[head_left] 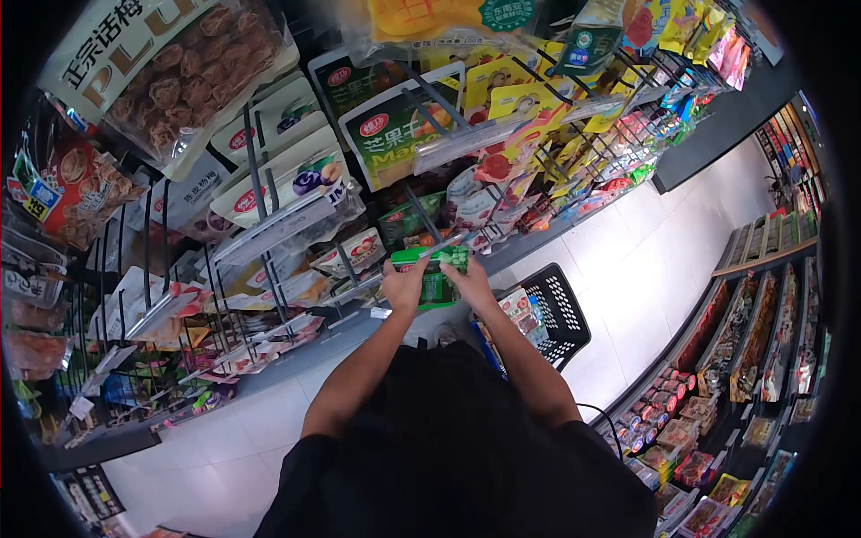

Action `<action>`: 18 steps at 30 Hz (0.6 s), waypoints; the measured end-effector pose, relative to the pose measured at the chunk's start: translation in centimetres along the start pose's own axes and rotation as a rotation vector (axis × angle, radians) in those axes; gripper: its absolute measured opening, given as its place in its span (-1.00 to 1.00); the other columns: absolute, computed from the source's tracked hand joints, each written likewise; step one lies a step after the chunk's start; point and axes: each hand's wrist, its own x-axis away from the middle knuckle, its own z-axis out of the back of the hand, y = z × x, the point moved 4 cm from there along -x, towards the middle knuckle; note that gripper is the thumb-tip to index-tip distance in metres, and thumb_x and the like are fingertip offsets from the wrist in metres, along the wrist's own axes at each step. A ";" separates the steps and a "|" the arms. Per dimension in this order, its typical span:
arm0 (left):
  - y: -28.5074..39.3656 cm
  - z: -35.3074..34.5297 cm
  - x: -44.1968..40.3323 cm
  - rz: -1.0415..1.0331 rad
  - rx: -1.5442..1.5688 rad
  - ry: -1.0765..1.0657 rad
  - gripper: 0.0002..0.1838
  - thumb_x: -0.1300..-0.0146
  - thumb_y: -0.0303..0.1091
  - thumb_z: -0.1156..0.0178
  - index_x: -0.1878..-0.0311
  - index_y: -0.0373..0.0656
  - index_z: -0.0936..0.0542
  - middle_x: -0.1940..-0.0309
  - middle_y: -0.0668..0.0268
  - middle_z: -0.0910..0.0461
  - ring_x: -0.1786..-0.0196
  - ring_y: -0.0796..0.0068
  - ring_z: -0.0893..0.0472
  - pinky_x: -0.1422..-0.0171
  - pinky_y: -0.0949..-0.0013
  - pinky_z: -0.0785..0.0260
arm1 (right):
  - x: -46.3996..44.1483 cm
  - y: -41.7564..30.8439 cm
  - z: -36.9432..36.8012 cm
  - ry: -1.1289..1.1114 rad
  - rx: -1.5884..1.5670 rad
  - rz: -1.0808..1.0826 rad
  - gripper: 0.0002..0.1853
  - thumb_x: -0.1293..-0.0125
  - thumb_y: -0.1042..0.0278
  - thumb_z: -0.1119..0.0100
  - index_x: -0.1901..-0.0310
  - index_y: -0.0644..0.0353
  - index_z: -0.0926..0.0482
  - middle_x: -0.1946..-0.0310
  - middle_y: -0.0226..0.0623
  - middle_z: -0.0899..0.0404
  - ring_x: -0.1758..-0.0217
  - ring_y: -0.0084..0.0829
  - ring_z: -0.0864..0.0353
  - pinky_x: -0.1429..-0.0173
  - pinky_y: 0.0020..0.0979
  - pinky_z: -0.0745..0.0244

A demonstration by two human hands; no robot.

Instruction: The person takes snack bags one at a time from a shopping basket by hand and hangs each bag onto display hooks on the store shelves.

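Observation:
Near the lower shelf hooks, a green snack packet (437, 289) is held between my two hands. My left hand (404, 283) grips its left side, and my right hand (466, 278) grips its upper right side. The fingers are partly hidden behind the packet. Just above and behind it, more green packets (408, 220) hang on the rack. A small bag with red and white print (352, 254) hangs left of my left hand.
On the floor to the right stands a black shopping basket (574, 309) with bright packets (523, 314) inside. Metal display hooks (254, 161) jut out from the snack rack. Large dried plum bags (179, 76) hang upper left. Stocked shelves (717, 377) line the aisle's right side.

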 end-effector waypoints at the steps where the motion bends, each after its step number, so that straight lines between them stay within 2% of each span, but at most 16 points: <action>1: 0.6 0.2 0.0 -0.004 -0.011 0.006 -0.30 0.10 0.18 -0.56 0.18 -0.29 -0.60 0.28 0.04 -0.71 0.21 0.06 -0.71 0.03 0.13 -0.49 | -0.4 -0.1 0.0 -0.007 -0.003 -0.007 -0.71 -0.35 0.33 -0.33 0.00 0.29 -0.57 0.16 -0.33 -0.68 0.12 -0.56 -0.60 0.00 -0.44 -0.50; 7: 1.2 -0.7 -0.5 -0.069 0.125 -0.042 -0.26 0.14 0.23 -0.56 0.22 -0.29 -0.57 0.33 0.05 -0.70 0.21 0.05 -0.71 0.07 0.09 -0.49 | -2.6 0.8 0.7 -0.010 -0.058 0.028 -0.70 -0.35 0.33 -0.34 -0.01 0.28 -0.53 0.16 -0.36 -0.65 0.12 -0.57 -0.58 -0.02 -0.44 -0.48; 13: 2.3 -0.4 -0.4 -0.081 -0.062 -0.037 -0.32 0.06 0.29 -0.49 0.23 -0.18 -0.58 0.37 0.08 -0.69 0.22 0.01 -0.70 0.09 0.08 -0.49 | -2.8 -1.4 1.6 -0.036 -0.055 0.017 -0.70 -0.36 0.37 -0.32 -0.03 0.27 -0.51 0.13 -0.37 -0.64 0.09 -0.59 -0.55 -0.03 -0.46 -0.46; 16: 3.2 -0.1 -0.4 -0.058 -0.052 -0.077 -0.35 0.03 0.30 -0.46 0.22 -0.15 -0.59 0.37 0.12 -0.69 0.23 0.01 -0.70 0.11 0.07 -0.48 | -3.4 -0.7 1.6 -0.035 -0.073 0.039 -0.69 -0.36 0.38 -0.31 -0.05 0.27 -0.49 0.10 -0.36 -0.63 0.06 -0.58 -0.54 -0.05 -0.46 -0.44; 18: 2.9 -0.2 -0.9 -0.095 -0.027 -0.068 -0.36 0.03 0.28 -0.47 0.24 -0.16 -0.59 0.36 0.13 -0.70 0.23 0.01 -0.69 0.11 0.07 -0.48 | -3.8 -0.1 1.5 -0.012 -0.111 0.075 -0.65 -0.32 0.28 -0.38 0.01 0.28 -0.50 0.18 -0.33 -0.65 0.13 -0.57 -0.57 0.01 -0.45 -0.48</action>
